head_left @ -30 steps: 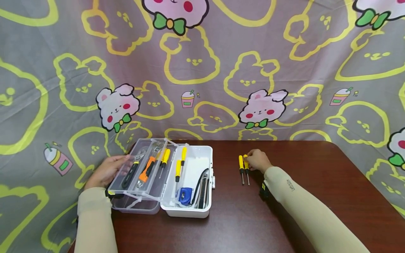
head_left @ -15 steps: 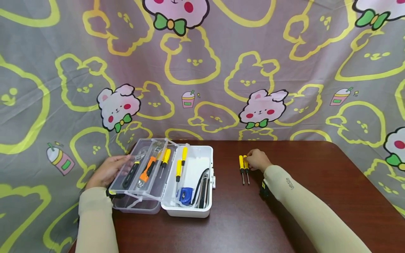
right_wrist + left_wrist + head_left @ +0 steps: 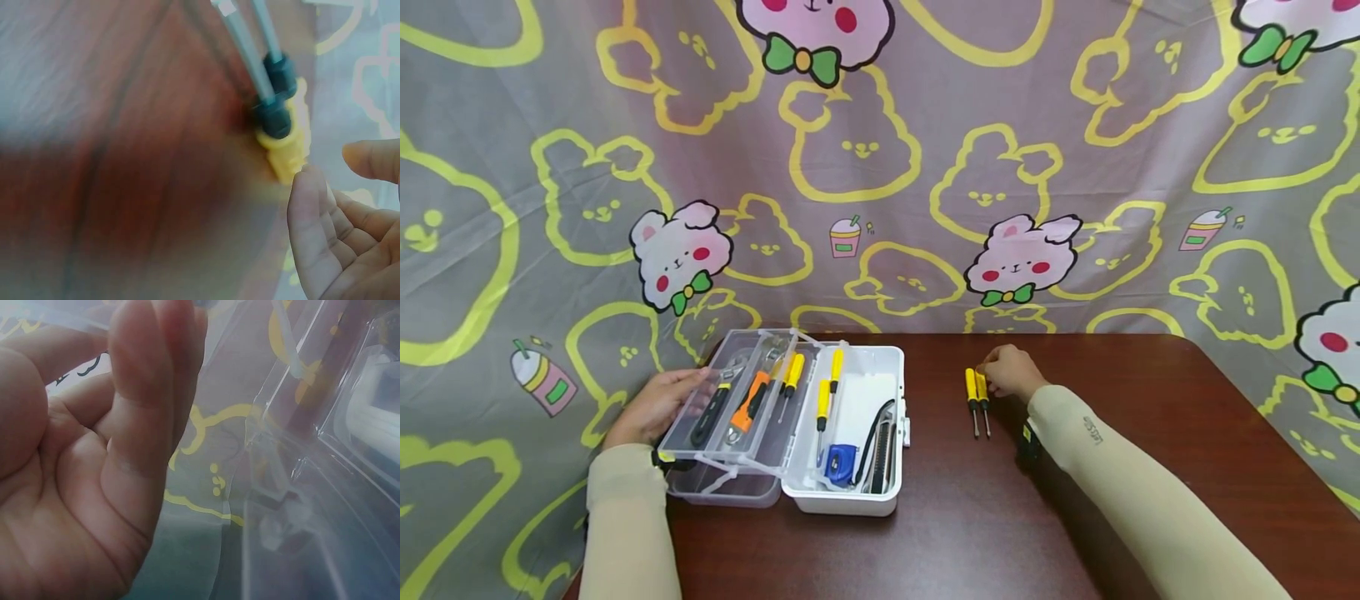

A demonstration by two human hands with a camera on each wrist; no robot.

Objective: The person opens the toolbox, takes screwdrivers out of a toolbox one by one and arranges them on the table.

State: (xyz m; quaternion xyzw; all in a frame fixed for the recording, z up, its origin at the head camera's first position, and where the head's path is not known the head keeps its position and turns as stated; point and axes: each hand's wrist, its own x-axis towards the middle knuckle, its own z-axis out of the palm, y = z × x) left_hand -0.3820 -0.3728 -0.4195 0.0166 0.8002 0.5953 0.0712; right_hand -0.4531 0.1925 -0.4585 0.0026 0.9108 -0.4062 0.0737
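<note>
In the head view my left hand [image 3: 658, 406] holds the outer edge of the clear plastic tray [image 3: 683, 433] that folds out from the white toolbox [image 3: 842, 504]. The left wrist view shows its fingers bent at that edge, the tips partly out of frame. Two yellow-handled screwdrivers [image 3: 972, 387] lie side by side on the table, tips toward me. My right hand [image 3: 1015, 372] is at their handles. In the right wrist view its fingertips touch or nearly touch a yellow handle [image 3: 289, 156], while the thumb [image 3: 375, 159] stands apart.
The tray holds an adjustable wrench [image 3: 711, 414] and an orange-and-black tool [image 3: 750, 402]. Inside the toolbox are yellow screwdrivers [image 3: 823, 406], a blue tape measure [image 3: 840, 464] and a dark slim tool [image 3: 880, 458]. A patterned curtain [image 3: 880, 275] hangs behind the brown table [image 3: 970, 533].
The right hand has risen slightly, and the right-hand screwdriver has shifted a little left, closer to the other. The left hand and toolbox look unmoved.
</note>
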